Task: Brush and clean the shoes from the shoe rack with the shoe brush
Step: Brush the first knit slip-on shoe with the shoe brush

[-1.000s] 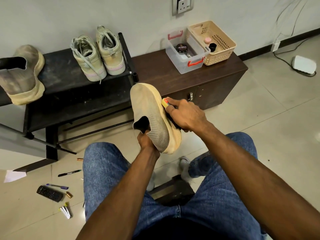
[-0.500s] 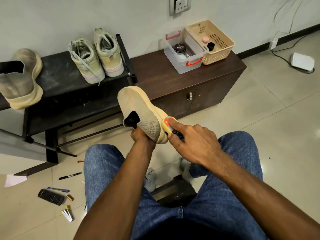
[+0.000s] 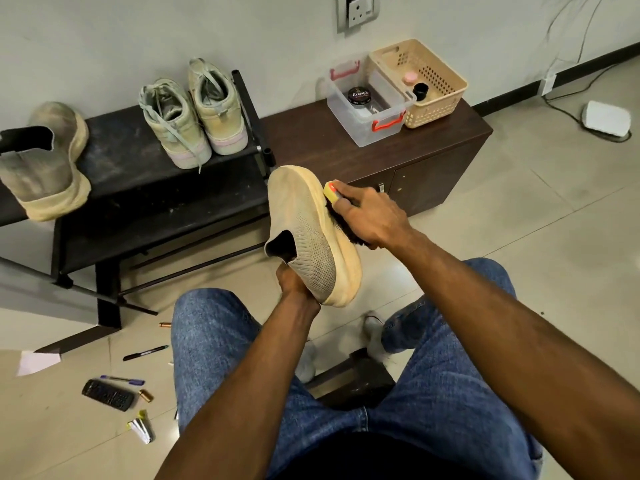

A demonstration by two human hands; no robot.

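2 sneakers [image 3: 192, 119] on shoe rack [image 3: 145, 188]; cabinet [image 3: 398, 157] right of it, bearing bin [image 3: 367, 102], basket [image 3: 422, 84].

Since half a second ago the right hand [image 3: 372, 216] has carried the shoe brush [image 3: 341, 211] from the heel end of the slip-on shoe [image 3: 308, 233] back up along its sole edge toward the toe. The left hand [image 3: 294, 280] has raised the shoe and tipped it more upright.
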